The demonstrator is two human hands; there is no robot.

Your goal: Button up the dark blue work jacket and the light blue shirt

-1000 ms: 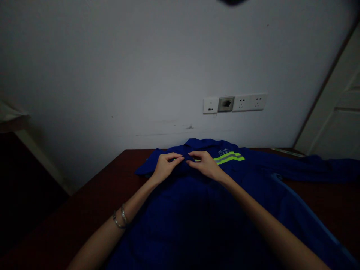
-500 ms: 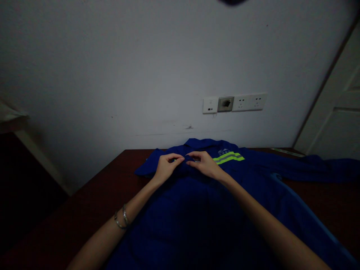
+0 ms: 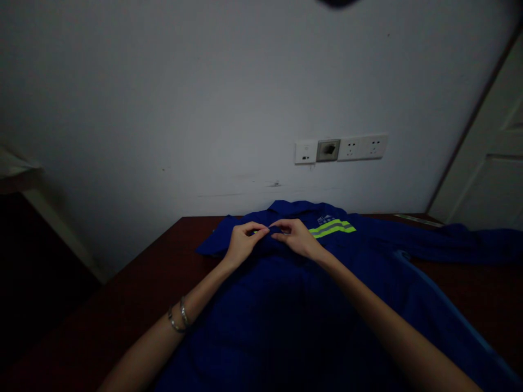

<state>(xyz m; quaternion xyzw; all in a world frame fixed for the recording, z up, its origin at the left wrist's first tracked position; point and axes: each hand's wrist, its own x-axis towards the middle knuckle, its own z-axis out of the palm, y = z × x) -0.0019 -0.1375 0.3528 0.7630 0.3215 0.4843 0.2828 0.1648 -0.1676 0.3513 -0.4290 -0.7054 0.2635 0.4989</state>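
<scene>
A blue work jacket (image 3: 286,294) with a yellow-green and grey reflective stripe (image 3: 333,228) lies spread over the dark red table. Its collar lies toward the wall, and one sleeve (image 3: 429,242) stretches out to the right. My left hand (image 3: 242,242) pinches the fabric at the upper front between thumb and fingers. Close beside it, my right hand (image 3: 297,237) pinches the same raised bit of cloth, fingertips almost meeting the left ones. Whatever lies between the fingertips, such as a button, is too small and dark to make out. Bracelets circle my left wrist.
The table (image 3: 163,256) meets a grey-white wall (image 3: 229,109) at its back edge. Sockets and switches (image 3: 362,148) sit on the wall above the jacket. A panelled door (image 3: 498,174) stands at right, and a dark piece of furniture (image 3: 32,250) at left.
Almost nothing differs. Both hands keep their pinch on the jacket front, with only a tiny shift of the left forearm and bracelets to the right.
</scene>
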